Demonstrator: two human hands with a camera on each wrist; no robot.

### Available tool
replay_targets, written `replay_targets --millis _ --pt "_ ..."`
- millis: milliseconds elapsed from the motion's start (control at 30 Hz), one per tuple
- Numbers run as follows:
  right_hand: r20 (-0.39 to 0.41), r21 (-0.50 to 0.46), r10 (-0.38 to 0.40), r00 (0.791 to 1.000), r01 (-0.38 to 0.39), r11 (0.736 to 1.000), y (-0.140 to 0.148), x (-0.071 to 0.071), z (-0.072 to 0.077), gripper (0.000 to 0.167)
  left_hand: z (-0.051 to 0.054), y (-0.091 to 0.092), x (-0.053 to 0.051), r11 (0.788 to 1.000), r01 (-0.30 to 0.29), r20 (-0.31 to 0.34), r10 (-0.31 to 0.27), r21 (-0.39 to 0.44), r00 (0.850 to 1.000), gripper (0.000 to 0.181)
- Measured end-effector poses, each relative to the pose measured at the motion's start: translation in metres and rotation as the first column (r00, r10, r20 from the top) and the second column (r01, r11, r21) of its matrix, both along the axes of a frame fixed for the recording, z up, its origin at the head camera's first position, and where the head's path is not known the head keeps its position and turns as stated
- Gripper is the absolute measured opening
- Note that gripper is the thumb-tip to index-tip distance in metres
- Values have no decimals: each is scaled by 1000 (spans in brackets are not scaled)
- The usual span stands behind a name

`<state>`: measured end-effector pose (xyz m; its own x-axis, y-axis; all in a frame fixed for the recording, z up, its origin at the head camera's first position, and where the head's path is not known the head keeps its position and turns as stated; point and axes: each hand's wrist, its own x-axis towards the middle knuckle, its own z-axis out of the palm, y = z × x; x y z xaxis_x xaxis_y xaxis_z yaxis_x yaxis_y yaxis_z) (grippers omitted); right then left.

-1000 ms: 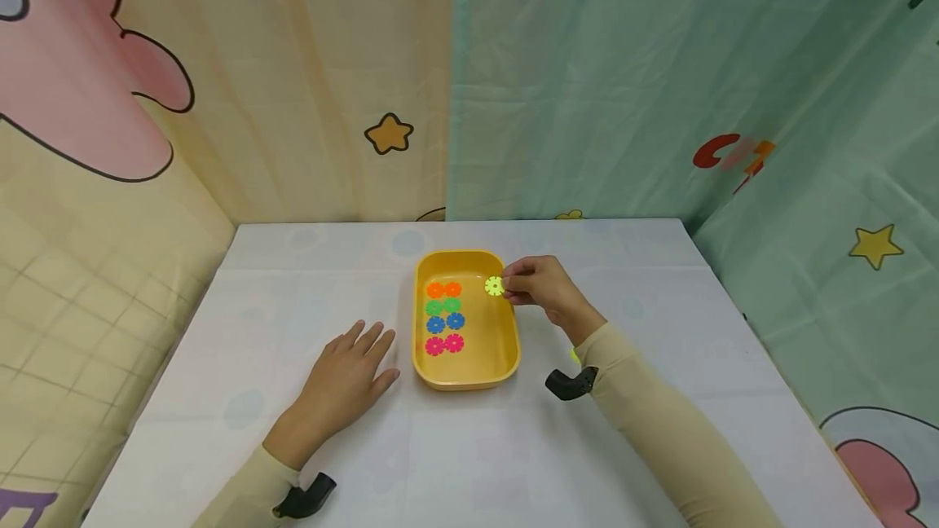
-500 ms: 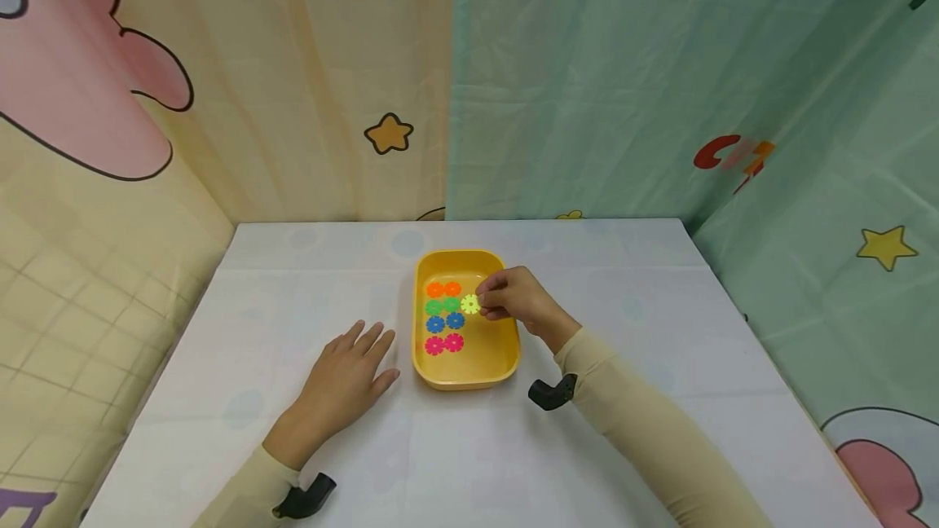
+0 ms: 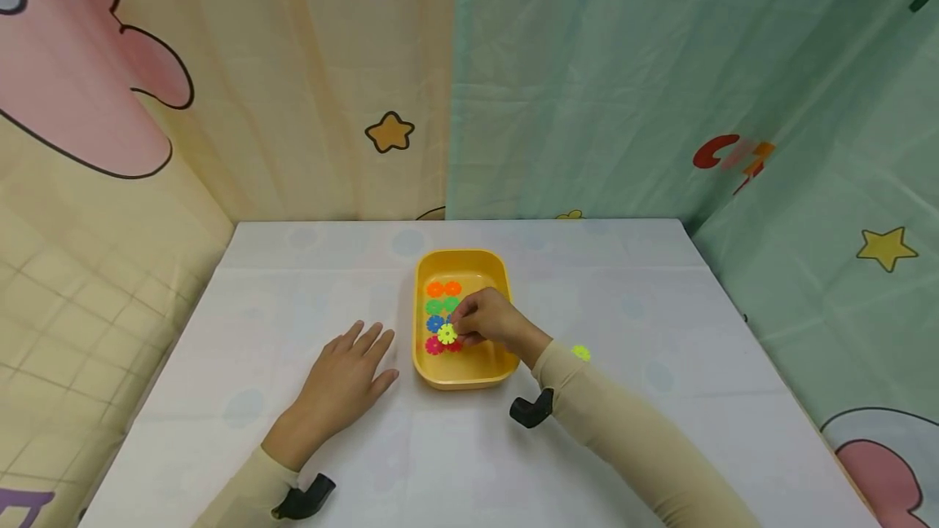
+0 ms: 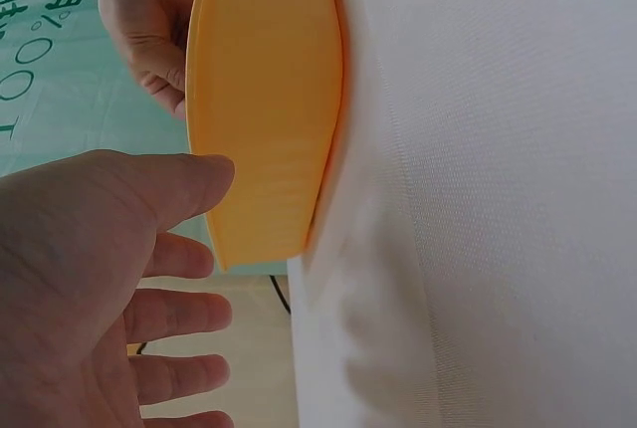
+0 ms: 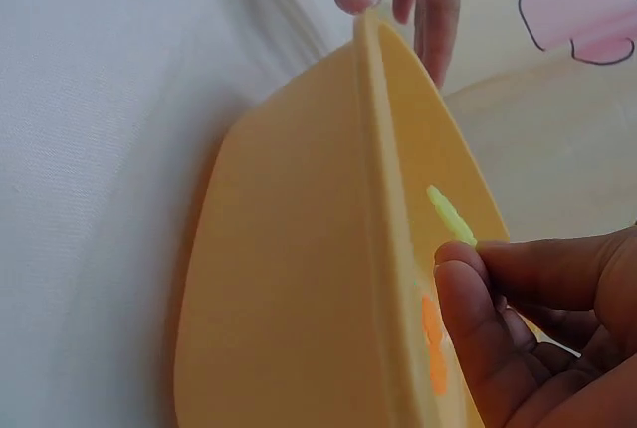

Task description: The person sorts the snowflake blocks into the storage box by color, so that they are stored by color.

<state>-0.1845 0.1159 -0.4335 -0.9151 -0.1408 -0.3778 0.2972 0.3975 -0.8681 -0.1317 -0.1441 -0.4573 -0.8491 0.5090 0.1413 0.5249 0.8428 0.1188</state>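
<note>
A yellow-green snowflake-shaped plastic disc [image 3: 446, 334] is pinched between the thumb and fingertips of my right hand [image 3: 493, 321]. It hangs over the yellow tray [image 3: 480, 367], and in the right wrist view the disc [image 5: 451, 216] is seen nearly edge-on. Pairs of orange discs [image 3: 435, 289], green discs [image 3: 434, 306], blue discs [image 3: 435, 323] and pink discs [image 3: 434, 345] form rows on the tray's left side. The held disc and fingers partly cover the blue and pink ones. My left hand [image 3: 345, 389] lies palm down left of the tray, fingers spread, holding nothing.
Another yellow-green disc [image 3: 580, 352] lies on the white table [image 3: 411, 463], beside the right sleeve. Black wrist mounts [image 3: 531, 409] sit on both forearms. Patterned curtains [image 3: 572, 88] enclose the table's back and sides.
My right hand has carried the yellow-green disc from the tray's upper right edge leftward and toward me, over the blue and pink rows. The left hand has stayed put.
</note>
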Motion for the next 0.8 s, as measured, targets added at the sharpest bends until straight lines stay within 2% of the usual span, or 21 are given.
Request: replay_targets --millis 233,367,633,800 --pt "-5 56 61 998 -60 997 -10 6 -13 2 1 -1 1 1000 7 -3 -7 9 1000 64" --pt "-10 74 81 997 -80 994 -14 10 -19 8 0 -1 0 1000 6 -2 -6 9 1000 64" --pt "14 173 101 995 -101 980 -26 17 -23 12 0 0 0 1000 15 8 -15 8 1000 64" --pt "24 194 87 996 -90 977 -31 18 -24 9 -1 -1 0 1000 15 18 -16 8 1000 64"
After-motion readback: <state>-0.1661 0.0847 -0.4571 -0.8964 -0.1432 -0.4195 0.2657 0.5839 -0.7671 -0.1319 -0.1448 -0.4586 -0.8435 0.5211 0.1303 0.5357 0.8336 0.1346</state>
